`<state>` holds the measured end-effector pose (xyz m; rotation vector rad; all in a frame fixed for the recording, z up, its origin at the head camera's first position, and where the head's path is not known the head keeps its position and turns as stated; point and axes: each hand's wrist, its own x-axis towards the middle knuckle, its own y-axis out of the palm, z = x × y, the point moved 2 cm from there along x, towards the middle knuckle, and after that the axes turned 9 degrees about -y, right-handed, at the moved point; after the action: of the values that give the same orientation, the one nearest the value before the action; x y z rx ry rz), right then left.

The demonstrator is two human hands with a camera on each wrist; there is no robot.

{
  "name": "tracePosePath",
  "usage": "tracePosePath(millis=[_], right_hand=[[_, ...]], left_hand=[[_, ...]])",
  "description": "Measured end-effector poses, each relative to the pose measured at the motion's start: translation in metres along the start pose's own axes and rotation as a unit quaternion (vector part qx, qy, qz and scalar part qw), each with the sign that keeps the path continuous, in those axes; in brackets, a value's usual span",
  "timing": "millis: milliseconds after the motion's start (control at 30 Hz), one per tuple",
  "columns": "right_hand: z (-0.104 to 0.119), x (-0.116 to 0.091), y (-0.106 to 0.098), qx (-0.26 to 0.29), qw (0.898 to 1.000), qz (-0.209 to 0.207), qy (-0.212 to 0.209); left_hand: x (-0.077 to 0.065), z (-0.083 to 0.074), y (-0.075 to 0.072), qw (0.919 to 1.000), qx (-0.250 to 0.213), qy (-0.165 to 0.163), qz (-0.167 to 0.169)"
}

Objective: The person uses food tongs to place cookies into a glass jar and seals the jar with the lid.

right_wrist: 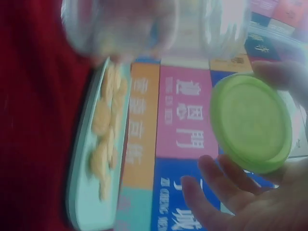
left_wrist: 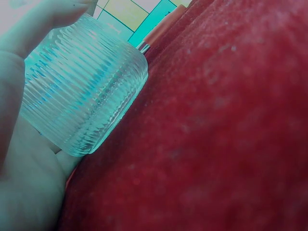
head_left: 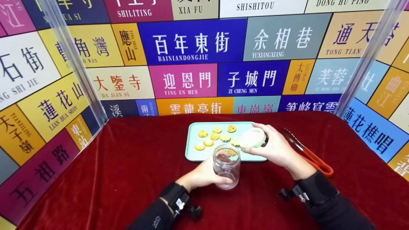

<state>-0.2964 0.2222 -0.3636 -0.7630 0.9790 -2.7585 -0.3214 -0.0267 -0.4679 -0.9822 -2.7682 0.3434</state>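
Note:
A clear ribbed jar (head_left: 227, 169) with its mouth uncovered stands near the tray's front edge, and my left hand (head_left: 204, 174) grips it round the side. In the left wrist view the thumb and palm wrap the jar (left_wrist: 91, 86). My right hand (head_left: 278, 148) holds a round lid (head_left: 252, 138) by its edge, up and to the right of the jar. The lid (right_wrist: 251, 122) looks pale green in the right wrist view. Behind both hands lies a mint-green tray (head_left: 194, 153) with several cookies (head_left: 214, 136) on it; the jar and lid hide part of it.
To the right of the tray lie tongs with red handles (head_left: 316, 161) and metal ends. A dark red velvet cloth (head_left: 111, 179) covers the table. Panels with printed place names (head_left: 191, 44) stand behind and at both sides, with clear corner posts (head_left: 367, 60).

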Motion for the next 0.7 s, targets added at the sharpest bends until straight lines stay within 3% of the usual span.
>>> tracePosePath(millis=[133,433,700], right_hand=[[-0.0028,-0.0007,-0.0008,-0.052,0.998,0.002,-0.024],[-0.0047,-0.001,0.0005,-0.014,0.999,-0.016,-0.029],[-0.0102,0.0016,0.003,-0.039,0.998,0.03,-0.049]], left_hand=[[0.0003,-0.0003,-0.0001,1.0,0.002,-0.003,-0.002],[-0.0006,-0.0017,0.0005,1.0,0.002,-0.007,0.001],[-0.0007,-0.0012,0.0005,1.0,0.006,-0.006,0.0]])
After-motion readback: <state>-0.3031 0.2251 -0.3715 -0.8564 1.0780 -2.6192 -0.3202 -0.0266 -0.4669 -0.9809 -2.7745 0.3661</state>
